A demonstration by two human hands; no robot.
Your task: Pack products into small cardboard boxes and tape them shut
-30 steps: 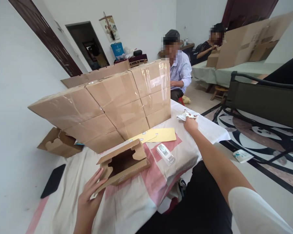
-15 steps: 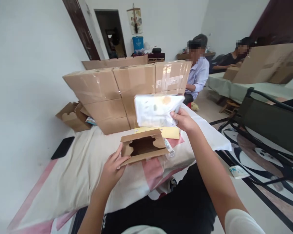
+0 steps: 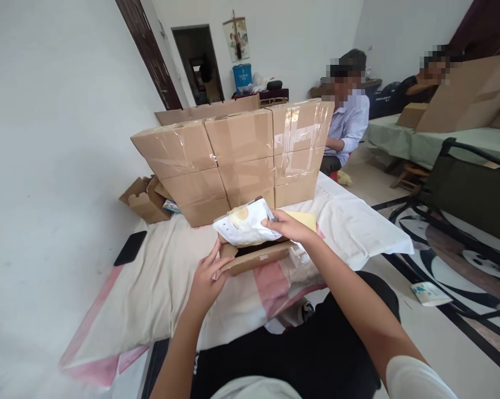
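Note:
A small open cardboard box point(image 3: 256, 258) lies on the cloth-covered table point(image 3: 158, 288) in front of me. My left hand point(image 3: 206, 280) grips its left end, fingers curled on the flap. My right hand point(image 3: 287, 226) holds a white soft packet point(image 3: 244, 227) with an orange mark, pressing it down into the box's opening. A yellow envelope point(image 3: 306, 219) and a white tape dispenser point(image 3: 297, 256) lie just right of the box, partly hidden by my right hand.
A stack of taped cardboard boxes point(image 3: 237, 158) stands behind the small box. Open cartons point(image 3: 144, 197) and a black phone point(image 3: 130, 247) lie left. Two other people point(image 3: 347, 119) sit at tables behind. A dark folding cot point(image 3: 470, 185) is right; a white packet point(image 3: 428, 292) lies on the floor.
My right hand picked up the white packet from the table's far right, carried it over, and lowered it into the open box. My left hand kept hold of the box.

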